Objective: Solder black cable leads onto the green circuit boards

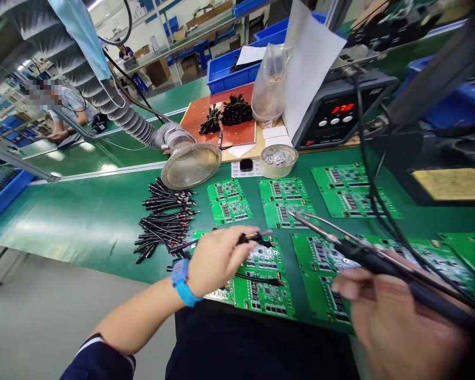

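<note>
My left hand (pixel 216 258), with a blue band at the wrist, is closed around a short black cable (pixel 248 237) whose stripped wire ends point right. It hovers over a green circuit board (pixel 267 301) near the table's front edge. Another black cable (pixel 261 278) lies across that board below the hand. In my right hand (pixel 396 322) is a soldering iron (pixel 356 254), gripped by its dark handle, with a thin metal tube running alongside. The iron's tip points left, above a double circuit board (pixel 285 203) in the middle row. Motion blurs the right hand slightly.
Bundled black cables (pixel 162 227) lie left of the boards. Behind stand a fume extractor hood (pixel 192 166), a round tin (pixel 277 161) and a soldering station (pixel 340 116) reading 370. More circuit boards (pixel 352 192) spread right. A person (pixel 69 108) sits far left.
</note>
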Demonstrator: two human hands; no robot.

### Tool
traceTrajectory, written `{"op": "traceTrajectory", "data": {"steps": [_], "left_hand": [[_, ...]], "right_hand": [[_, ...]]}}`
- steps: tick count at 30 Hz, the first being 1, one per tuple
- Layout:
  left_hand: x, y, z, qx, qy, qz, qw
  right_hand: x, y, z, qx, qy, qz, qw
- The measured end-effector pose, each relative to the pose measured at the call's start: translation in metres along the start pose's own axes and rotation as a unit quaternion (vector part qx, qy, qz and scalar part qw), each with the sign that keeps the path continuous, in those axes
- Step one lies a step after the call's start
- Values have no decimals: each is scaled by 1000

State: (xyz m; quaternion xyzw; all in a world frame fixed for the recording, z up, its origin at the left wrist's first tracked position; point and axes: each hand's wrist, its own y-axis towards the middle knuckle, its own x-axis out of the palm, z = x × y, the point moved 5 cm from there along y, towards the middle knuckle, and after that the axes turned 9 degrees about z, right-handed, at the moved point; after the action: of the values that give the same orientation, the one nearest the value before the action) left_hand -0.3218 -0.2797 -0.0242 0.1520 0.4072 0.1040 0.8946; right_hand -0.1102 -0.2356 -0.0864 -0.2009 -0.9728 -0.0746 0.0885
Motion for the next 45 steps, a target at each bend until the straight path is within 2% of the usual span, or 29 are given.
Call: {"op": "traceTrajectory", "data": {"steps": [3, 6, 12, 15, 18, 20, 22, 25, 28, 32, 35, 38, 41, 43, 45], "left_hand": [[34, 1, 12, -66, -122, -32, 990], [47, 1, 13, -87, -177, -22, 980], [50, -4, 20, -14, -149, 12, 989], [50, -10, 24, 41, -76, 30, 996], [51, -16, 31, 106, 11, 39, 994], [51, -18, 35, 116, 17, 51, 992], [48, -17, 35, 80, -20, 89, 993], [45, -13, 36, 10, -73, 157, 985], [47, -10, 39, -30, -82, 173, 981], [48, -8, 40, -61, -58, 155, 984], [44, -7, 39, -19, -3, 127, 992], [44, -8, 31, 65, 144, 32, 987], [52, -16, 17, 129, 291, -69, 946], [60, -23, 10, 151, 320, -109, 929], [68, -28, 6, 155, 319, -134, 925]], "right_hand": [[15, -5, 1, 52, 8, -20, 998], [25, -11, 0, 57, 1, -36, 998], [29, -14, -4, 23, 23, -82, 996], [22, -15, -15, -33, -68, -70, 995], [20, -18, -29, -130, -179, -72, 973], [21, -21, -33, -159, -193, -77, 965], [21, -21, -30, -128, -151, -55, 979], [22, -24, -21, -64, -62, 21, 996], [27, -31, -18, -80, -33, 75, 993], [33, -39, -20, -150, -50, 73, 985], [30, -39, -19, -168, -76, 58, 981], [17, -32, -15, -172, -118, 43, 977], [-3, -20, -6, -141, -146, -5, 979], [-16, -13, -1, -135, -166, -31, 976], [-27, -9, 1, -156, -191, -28, 969]]}}
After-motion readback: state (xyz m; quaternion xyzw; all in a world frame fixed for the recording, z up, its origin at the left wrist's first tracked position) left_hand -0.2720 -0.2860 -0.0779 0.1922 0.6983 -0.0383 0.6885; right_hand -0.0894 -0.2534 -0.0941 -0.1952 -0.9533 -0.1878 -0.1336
